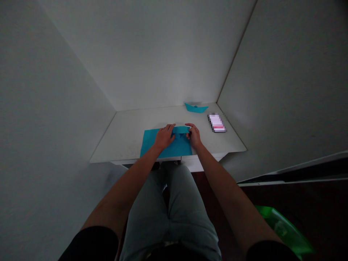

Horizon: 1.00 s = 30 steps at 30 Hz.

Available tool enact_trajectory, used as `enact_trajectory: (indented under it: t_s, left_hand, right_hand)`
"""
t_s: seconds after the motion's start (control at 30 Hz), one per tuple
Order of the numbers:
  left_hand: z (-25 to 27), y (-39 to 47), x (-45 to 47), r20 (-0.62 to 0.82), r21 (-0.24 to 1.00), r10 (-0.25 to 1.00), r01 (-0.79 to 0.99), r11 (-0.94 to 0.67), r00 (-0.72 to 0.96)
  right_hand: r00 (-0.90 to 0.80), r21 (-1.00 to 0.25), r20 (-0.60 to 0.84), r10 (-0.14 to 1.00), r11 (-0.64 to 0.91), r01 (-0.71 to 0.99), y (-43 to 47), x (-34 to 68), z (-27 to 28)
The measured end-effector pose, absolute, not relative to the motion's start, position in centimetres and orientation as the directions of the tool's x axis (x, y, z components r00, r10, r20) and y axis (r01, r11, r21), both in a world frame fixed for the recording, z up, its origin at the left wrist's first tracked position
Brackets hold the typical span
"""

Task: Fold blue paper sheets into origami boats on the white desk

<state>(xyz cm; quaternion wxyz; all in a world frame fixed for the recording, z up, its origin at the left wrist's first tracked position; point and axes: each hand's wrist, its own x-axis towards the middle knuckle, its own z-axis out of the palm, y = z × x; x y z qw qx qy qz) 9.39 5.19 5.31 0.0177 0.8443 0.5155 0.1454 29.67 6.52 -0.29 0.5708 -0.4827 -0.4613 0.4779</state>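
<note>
A blue sheet of paper (178, 148) lies at the front edge of the white table. Along its far side is a narrow folded blue paper strip (181, 129); whether the strip belongs to the sheet or is a separate piece, I cannot tell. My left hand (164, 136) rests over the sheet, its fingers and thumb closed around the strip's left end. At the right end, my right hand (194, 135) pinches the strip between thumb and fingers. A small folded shape below the strip is too dim to make out.
A blue paper boat (196, 108) stands at the back of the white table (122, 127). A phone (216, 122) with a lit, blurred screen lies to the right. Walls enclose the table's back and sides. A green plastic object (282, 228) is on the dark floor at lower right.
</note>
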Motion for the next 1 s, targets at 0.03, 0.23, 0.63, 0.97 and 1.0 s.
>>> enact_trajectory:
  t_s: [0.03, 0.23, 0.63, 0.97, 1.0]
  left_hand:
    - [5.4, 5.2, 9.6, 0.218, 0.182, 0.877, 0.865, -0.467, 0.427]
    - [5.4, 5.8, 10.0, 0.176, 0.2, 0.907, 0.888, -0.413, 0.382]
    - [7.4, 6.6, 10.0, 0.146, 0.492, 0.981, 0.851, -0.181, 0.123]
    - [6.7, 5.5, 6.0, -0.064, 0.891, 0.997, 0.452, 0.043, 0.031]
    - [6.4, 5.0, 6.0, -0.098, 0.913, 0.995, 0.399, 0.085, 0.012]
  right_hand:
    - [0.115, -0.991, 0.061, 0.991, 0.074, -0.114, 6.5, 29.6, -0.3]
    - [0.081, -0.971, 0.129, 0.988, 0.142, -0.191, 6.3, 29.3, -0.3]
    - [0.029, -0.97, 0.237, 0.971, 0.235, 0.059, 6.8, 28.4, -1.7]
    - [-0.014, -0.963, 0.252, 0.968, 0.253, 0.097, 6.4, 28.6, -1.1]
    - [-0.012, -0.959, 0.261, 0.965, 0.261, 0.109, 6.3, 28.6, -1.1]
